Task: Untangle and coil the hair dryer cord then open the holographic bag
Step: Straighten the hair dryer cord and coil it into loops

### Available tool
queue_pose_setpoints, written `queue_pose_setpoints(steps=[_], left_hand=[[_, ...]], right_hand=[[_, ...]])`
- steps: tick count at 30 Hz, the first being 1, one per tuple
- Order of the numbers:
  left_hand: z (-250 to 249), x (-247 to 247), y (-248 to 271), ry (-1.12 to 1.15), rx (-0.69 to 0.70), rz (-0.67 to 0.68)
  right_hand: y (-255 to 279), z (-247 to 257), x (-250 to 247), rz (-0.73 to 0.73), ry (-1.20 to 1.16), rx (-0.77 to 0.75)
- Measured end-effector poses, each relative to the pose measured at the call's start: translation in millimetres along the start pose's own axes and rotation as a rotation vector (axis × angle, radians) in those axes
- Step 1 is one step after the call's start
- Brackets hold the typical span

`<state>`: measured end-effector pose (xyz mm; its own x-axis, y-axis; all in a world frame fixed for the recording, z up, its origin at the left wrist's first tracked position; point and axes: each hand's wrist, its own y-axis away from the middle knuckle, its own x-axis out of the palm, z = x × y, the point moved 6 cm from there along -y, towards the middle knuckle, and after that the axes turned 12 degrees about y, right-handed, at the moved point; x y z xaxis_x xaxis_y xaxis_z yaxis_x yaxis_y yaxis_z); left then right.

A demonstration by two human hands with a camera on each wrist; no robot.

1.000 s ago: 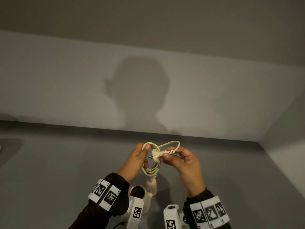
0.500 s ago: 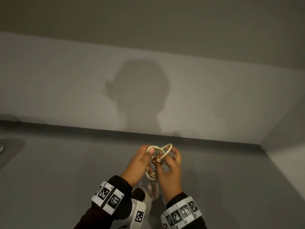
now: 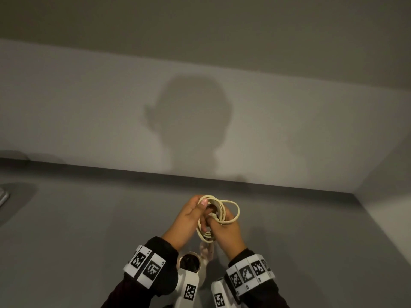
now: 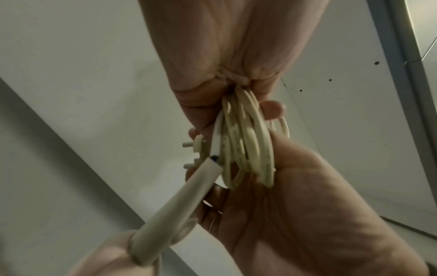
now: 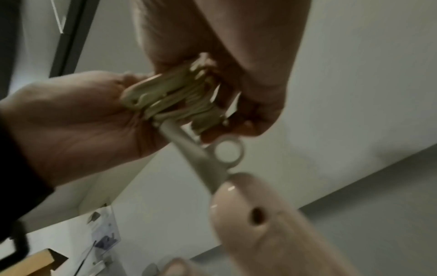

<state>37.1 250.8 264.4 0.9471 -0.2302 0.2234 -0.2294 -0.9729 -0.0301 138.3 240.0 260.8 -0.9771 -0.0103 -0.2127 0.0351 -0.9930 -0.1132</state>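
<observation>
We are holding the cord up above the grey desk, not far from its back edge, with both hands close together. Our left hand is gripping the left side of the coil, its fingers curled round the bundled loops with the thumb on top. Hanging below the coil, the pale pink hair dryer is dangling between our wrists, its stiff cord sleeve running up into the loops. In the left wrist view the plug is sitting against the bundle, prongs pointing out. Our right hand is clamping the right side of the coil, fingers closed on the strands, one looser loop arching out beyond them.
</observation>
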Motion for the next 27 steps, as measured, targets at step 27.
queue_pose_setpoints(steps=[27], left_hand=[[-0.3, -38.2, -8.8, 0.042, -0.09, -0.174]], right_hand=[[1.7, -107.2, -53.7, 0.13, 0.425, 0.274]])
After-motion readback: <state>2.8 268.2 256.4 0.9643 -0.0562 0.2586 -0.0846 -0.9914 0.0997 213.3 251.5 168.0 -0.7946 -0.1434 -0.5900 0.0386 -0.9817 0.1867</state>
